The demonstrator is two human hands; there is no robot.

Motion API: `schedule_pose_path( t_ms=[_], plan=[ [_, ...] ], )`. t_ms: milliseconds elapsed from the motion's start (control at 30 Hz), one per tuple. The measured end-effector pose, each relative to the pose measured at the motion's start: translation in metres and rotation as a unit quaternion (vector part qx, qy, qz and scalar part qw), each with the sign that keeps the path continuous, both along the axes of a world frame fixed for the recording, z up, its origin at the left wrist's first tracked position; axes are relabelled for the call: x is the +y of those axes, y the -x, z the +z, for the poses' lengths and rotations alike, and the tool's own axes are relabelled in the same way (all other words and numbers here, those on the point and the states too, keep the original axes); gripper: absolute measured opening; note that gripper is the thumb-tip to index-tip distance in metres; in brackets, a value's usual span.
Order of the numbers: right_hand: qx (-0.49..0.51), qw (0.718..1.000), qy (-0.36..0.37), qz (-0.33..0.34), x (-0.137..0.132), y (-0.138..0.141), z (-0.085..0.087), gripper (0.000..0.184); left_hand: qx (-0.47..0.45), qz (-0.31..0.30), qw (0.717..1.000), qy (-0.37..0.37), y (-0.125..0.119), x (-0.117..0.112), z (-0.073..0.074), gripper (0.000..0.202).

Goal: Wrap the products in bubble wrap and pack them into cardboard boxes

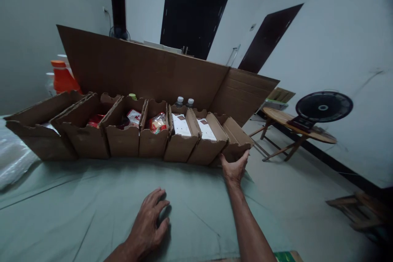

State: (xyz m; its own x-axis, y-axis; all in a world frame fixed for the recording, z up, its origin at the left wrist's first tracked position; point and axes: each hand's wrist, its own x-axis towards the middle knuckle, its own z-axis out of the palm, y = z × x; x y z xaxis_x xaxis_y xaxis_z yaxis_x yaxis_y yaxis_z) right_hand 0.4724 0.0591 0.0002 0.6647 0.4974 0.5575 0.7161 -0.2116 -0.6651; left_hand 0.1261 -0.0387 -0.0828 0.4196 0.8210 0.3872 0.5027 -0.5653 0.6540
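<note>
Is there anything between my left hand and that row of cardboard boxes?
Nothing visible. The left hand lies flat on the green sheet, and only bare sheet separates it from the cardboard boxes. The right hand touches the end box.

No legible writing
The white flat packets (180,125) in the brown cardboard bins (181,147) right of centre carry small dark marks, too small to read.

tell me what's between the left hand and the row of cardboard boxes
Only bare green cloth lies between the left hand and the cardboard boxes, per the head view.
</note>
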Motion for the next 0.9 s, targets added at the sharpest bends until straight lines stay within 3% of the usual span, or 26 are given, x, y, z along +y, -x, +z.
schedule_pose_path(
  t_ms=[200, 300, 367, 433, 500, 567, 667, 767, 900],
  plan=[
    [-0.011, 1.000, 0.025, -0.005, -0.024, 0.001, 0.012, 0.119, 0.000, 0.002, 1.000, 0.004, -0.001, -0.002, 0.000, 0.042],
    [-0.062, 0.998, -0.017, -0.012, -0.042, 0.015, 0.029, 0.100, -0.006, 0.007, 1.000, 0.010, -0.002, -0.002, 0.000, 0.044],
    [-0.098, 0.994, -0.038, 0.041, -0.045, 0.031, 0.043, 0.081, -0.009, 0.006, 1.000, 0.010, -0.002, -0.002, 0.001, 0.045],
    [-0.113, 0.986, 0.015, 0.122, -0.038, 0.050, 0.056, 0.065, -0.013, 0.006, 1.000, 0.002, -0.002, -0.002, 0.001, 0.045],
    [-0.120, 0.972, 0.117, 0.166, -0.024, 0.065, 0.066, 0.054, -0.021, 0.009, 1.000, -0.003, -0.001, -0.001, 0.001, 0.043],
    [-0.134, 0.962, 0.176, 0.163, -0.011, 0.073, 0.073, 0.038, -0.032, 0.016, 0.999, -0.003, -0.001, 0.001, 0.001, 0.040],
    [-0.138, 0.963, 0.173, 0.150, -0.014, 0.078, 0.079, 0.022, -0.058, 0.026, 0.998, -0.007, -0.001, 0.003, 0.002, 0.038],
    [-0.141, 0.964, 0.163, 0.153, -0.057, 0.075, 0.075, 0.023, -0.088, 0.039, 0.995, -0.009, -0.001, 0.005, 0.007, 0.037],
    [-0.135, 0.967, 0.120, 0.181, -0.159, 0.046, 0.057, 0.026, -0.119, 0.045, 0.992, 0.004, 0.001, 0.007, 0.011, 0.040]
  ],
)
